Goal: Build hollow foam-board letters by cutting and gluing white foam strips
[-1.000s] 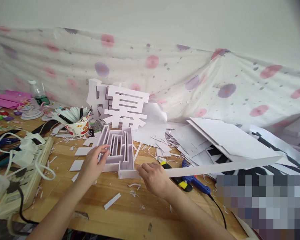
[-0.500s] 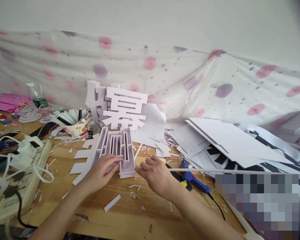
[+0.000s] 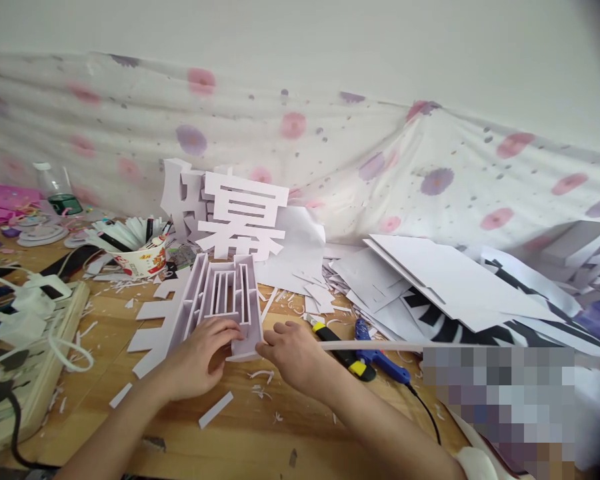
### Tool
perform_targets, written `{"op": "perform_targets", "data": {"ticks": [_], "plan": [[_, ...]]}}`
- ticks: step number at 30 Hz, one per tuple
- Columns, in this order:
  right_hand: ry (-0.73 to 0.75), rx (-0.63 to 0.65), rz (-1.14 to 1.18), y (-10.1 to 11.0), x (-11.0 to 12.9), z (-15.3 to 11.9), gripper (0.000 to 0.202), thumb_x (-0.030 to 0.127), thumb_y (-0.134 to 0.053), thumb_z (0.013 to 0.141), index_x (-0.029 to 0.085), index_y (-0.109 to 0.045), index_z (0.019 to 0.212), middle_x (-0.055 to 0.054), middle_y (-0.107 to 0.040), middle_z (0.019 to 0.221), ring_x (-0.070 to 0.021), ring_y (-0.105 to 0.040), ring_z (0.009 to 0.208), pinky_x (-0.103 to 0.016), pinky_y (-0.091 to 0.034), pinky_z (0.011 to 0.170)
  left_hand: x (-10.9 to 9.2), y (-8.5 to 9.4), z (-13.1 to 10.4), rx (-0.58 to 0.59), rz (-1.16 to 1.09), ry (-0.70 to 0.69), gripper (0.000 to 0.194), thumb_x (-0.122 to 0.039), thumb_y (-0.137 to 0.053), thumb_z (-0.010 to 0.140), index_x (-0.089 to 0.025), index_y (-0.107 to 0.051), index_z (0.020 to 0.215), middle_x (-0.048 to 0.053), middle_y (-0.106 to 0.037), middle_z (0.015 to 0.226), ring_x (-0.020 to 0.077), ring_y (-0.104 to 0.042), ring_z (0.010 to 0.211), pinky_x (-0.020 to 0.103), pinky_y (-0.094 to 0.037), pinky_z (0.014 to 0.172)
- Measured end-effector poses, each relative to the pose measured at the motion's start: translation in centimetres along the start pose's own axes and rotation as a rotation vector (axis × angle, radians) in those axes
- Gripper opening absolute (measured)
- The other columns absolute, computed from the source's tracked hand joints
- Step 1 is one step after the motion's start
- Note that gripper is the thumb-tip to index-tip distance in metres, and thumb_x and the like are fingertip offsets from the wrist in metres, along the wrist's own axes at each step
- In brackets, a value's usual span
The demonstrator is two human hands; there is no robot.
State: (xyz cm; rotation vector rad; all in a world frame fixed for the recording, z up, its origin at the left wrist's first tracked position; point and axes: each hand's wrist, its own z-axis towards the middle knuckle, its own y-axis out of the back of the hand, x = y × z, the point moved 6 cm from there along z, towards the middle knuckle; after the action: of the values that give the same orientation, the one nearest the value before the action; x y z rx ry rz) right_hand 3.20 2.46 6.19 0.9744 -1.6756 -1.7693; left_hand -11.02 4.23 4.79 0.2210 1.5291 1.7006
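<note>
A white foam-board letter (image 3: 253, 333) with upright side walls and narrow slots lies on the wooden table. My left hand (image 3: 195, 357) is at its near left part, fingers curled over the inner wall and thumb bent below. At the near right corner, my right hand (image 3: 295, 357) is closed in a pinch on a long thin white strip (image 3: 370, 345). That strip stretches away to the right past the hand; its pinched end is hidden by the fingers, close to the letter's edge.
Right of my hands lie a yellow-and-black utility knife (image 3: 350, 357) and a blue glue gun (image 3: 387, 365). White boards (image 3: 455, 280) are piled behind them. A finished letter (image 3: 245, 210) leans at the back. A paper tub of pens (image 3: 140, 261) and a power strip (image 3: 55, 340) are left.
My right hand, with the strip, has come slightly closer to the letter's near corner. The view has shifted a little to the right. My left hand stays at the letter.
</note>
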Motion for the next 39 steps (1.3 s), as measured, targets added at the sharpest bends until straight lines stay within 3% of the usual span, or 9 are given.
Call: {"op": "perform_targets", "data": {"ticks": [8, 13, 17, 26, 30, 39], "plan": [[0.125, -0.060, 0.004, 0.9, 0.5, 0.5, 0.021, 0.012, -0.053, 0.082, 0.023, -0.060, 0.098, 0.001, -0.060, 0.080, -0.0157, -0.050, 0.070, -0.030, -0.031, 0.057, 1.1, -0.7, 0.6, -0.041, 0.007, -0.022, 0.042, 0.000, -0.043, 0.070, -0.025, -0.063, 0.097, 0.005, -0.061, 0.111, 0.0216, -0.054, 0.109, 0.039, -0.046, 0.094], [0.192, -0.139, 0.075, 0.8, 1.3, 0.2, 0.024, 0.016, -0.051, 0.085, 0.025, -0.058, 0.106, 0.001, -0.059, 0.083, -0.0164, -0.047, 0.078, -0.029, -0.033, 0.068, 1.8, -1.0, 0.6, -0.087, 0.016, -0.015, 0.036, -0.003, -0.044, 0.072, -0.024, -0.063, 0.094, 0.005, -0.062, 0.110, 0.0221, -0.055, 0.107, 0.039, -0.047, 0.093], [0.088, -0.276, 0.032, 0.1, -0.2, -0.5, 0.026, 0.017, -0.047, 0.086, 0.023, -0.056, 0.110, -0.002, -0.057, 0.083, -0.0181, -0.043, 0.078, -0.032, -0.030, 0.076, 2.1, -1.3, 0.5, -0.092, 0.035, -0.014, 0.039, -0.002, -0.041, 0.071, -0.024, -0.062, 0.096, 0.005, -0.062, 0.111, 0.0211, -0.054, 0.108, 0.038, -0.046, 0.093], [-0.093, -0.487, 0.160, -4.4, -1.6, -2.4, 0.020, 0.013, -0.042, 0.087, 0.014, -0.056, 0.101, -0.005, -0.058, 0.080, -0.0179, -0.044, 0.077, -0.033, -0.028, 0.075, 2.0, -1.3, 0.6, -0.113, 0.000, 0.001, 0.038, -0.005, -0.042, 0.074, -0.026, -0.062, 0.098, 0.004, -0.062, 0.110, 0.0207, -0.055, 0.108, 0.039, -0.045, 0.093], [-0.251, -0.566, 0.199, -4.8, -2.1, -2.8, 0.018, 0.013, -0.038, 0.089, 0.016, -0.056, 0.090, -0.005, -0.058, 0.079, -0.0180, -0.045, 0.078, -0.032, -0.030, 0.074, 1.8, -1.1, 0.7, -0.088, -0.032, 0.013, 0.035, -0.006, -0.041, 0.077, -0.025, -0.062, 0.098, 0.004, -0.063, 0.109, 0.0202, -0.054, 0.109, 0.040, -0.044, 0.095], [-0.440, -0.647, 0.247, -4.9, -1.3, -3.0, 0.013, 0.012, -0.041, 0.088, 0.018, -0.052, 0.087, -0.003, -0.058, 0.078, -0.0185, -0.046, 0.076, -0.032, -0.030, 0.074, 1.7, -1.0, 0.7, -0.092, -0.066, 0.012, 0.031, -0.007, -0.044, 0.078, -0.025, -0.062, 0.096, 0.005, -0.063, 0.108, 0.0204, -0.055, 0.108, 0.040, -0.044, 0.095]]}}
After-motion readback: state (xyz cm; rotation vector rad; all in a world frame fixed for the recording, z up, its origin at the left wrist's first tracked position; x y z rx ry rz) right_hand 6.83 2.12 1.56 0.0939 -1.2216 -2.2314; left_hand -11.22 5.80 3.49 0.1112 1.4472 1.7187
